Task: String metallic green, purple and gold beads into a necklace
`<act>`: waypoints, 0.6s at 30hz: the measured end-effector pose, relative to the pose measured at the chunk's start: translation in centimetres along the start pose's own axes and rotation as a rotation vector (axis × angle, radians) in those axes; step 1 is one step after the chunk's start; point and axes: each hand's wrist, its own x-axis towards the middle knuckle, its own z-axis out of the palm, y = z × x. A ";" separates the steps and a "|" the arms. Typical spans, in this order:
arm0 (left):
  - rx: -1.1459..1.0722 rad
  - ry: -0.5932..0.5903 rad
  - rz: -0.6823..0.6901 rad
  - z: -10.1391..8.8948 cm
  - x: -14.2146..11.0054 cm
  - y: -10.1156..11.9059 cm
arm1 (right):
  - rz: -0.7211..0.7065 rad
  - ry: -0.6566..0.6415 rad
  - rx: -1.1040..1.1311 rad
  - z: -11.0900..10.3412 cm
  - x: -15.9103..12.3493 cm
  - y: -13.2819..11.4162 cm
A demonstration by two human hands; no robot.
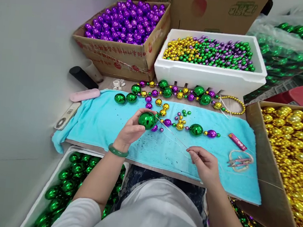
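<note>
My left hand [132, 127], with a jade-green bangle on its wrist, is closed around a large shiny green bead [147, 120] above the towel. To the right, my right hand [203, 164] pinches a thin needle or stiff thread [174, 136] that runs up to the bead; which of the two I cannot tell. A string of green, purple and gold beads [196, 129] lies on the blue towel [101, 122] just behind my hands. Loose gold beads [165, 106] and small mixed beads [180, 120] rest near it. Two large green beads [126, 98] sit at the back left.
Behind stand a carton of purple beads [114, 53] and a white foam box [209, 76] of small beads. A carton of gold beads [267, 165] is at right. Snips [240, 161] and a pink packet [237, 141] lie on the towel. A finished-looking bead strand [180, 95] spans the back.
</note>
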 end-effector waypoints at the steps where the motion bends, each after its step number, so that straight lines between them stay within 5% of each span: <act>1: -0.032 -0.018 -0.006 0.1 0.0 0.0 | -0.014 0.004 -0.008 -0.3 -0.1 -0.1; 7: -0.219 -0.038 -0.036 1.2 0.3 0.2 | -0.056 -0.017 -0.009 -1.6 -0.3 -0.5; 18: -0.206 -0.020 -0.037 1.3 0.3 0.2 | -0.122 -0.002 -0.053 -2.4 -0.2 -0.7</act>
